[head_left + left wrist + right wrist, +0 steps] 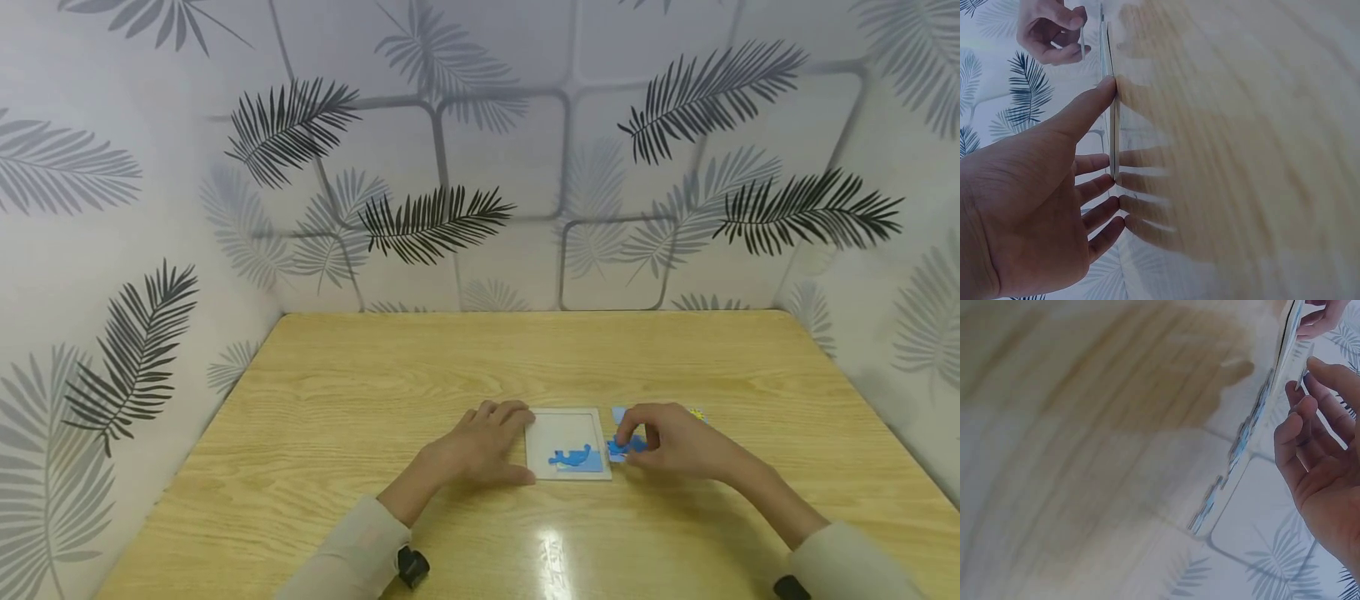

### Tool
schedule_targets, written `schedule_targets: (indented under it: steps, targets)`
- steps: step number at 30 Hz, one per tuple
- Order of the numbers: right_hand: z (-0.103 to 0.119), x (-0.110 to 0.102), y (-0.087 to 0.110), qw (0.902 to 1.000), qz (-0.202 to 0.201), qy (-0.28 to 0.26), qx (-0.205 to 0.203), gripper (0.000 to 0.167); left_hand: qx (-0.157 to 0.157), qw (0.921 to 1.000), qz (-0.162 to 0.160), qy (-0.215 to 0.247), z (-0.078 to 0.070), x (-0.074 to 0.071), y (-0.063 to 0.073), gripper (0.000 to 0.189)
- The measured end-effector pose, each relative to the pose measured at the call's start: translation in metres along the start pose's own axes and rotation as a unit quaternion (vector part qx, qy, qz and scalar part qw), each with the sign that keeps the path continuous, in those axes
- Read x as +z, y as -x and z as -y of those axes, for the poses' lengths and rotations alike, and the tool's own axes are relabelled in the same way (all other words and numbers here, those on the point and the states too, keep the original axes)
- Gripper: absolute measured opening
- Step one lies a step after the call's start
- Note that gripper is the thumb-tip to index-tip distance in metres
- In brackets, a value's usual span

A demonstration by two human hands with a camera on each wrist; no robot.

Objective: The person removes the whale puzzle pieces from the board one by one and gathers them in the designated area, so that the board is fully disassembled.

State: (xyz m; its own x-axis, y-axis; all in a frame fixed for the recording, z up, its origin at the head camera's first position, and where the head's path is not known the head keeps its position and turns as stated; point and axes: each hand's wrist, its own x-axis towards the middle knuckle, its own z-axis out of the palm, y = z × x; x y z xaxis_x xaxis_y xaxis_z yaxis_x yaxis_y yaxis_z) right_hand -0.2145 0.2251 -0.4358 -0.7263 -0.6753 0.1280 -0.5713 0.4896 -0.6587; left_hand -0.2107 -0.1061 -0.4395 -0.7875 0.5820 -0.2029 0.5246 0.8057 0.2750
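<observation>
A shallow white puzzle tray (531,446) lies flat on the table, with joined blue puzzle pieces (581,458) in its lower right corner. Spread along the tray's left side, my left hand (483,447) touches its edge with thumb and fingertips. My right hand (678,443) is just right of the tray and pinches a thin puzzle piece (1083,40) between thumb and fingers, lifted off the table. Its printed face is partly hidden by the fingers. Beneath and beside that hand lie more puzzle pieces (1244,434), including a light blue piece (618,413) and one with yellow (698,413).
The wood-grain table (390,367) reaches back to a wall (510,158) with a leaf pattern. Similar walls stand at the left and right. A bright reflection shows on the tabletop near the front.
</observation>
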Motion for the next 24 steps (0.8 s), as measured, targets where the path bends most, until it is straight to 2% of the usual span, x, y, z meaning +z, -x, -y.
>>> schedule_targets:
  steps: [9, 13, 16, 24]
  targets:
    - [-0.005, -0.003, 0.017, 0.9998, 0.006, 0.020, 0.005, 0.018, 0.003, 1.0000, 0.001, 0.008, 0.000, -0.001, 0.002, 0.083]
    - [-0.007, 0.000, 0.022, 0.9998, 0.015, 0.009, 0.001, 0.017, 0.003, 1.0000, 0.003, 0.008, -0.001, 0.000, 0.000, 0.083]
    - [-0.007, 0.003, 0.025, 0.9996, 0.024, -0.009, -0.008, 0.015, 0.003, 0.9999, 0.005, 0.009, -0.001, 0.000, 0.000, 0.083]
    - [-0.008, 0.004, 0.026, 0.9987, 0.018, 0.025, -0.039, 0.020, -0.002, 0.9999, 0.002, 0.010, -0.004, -0.002, 0.000, 0.084]
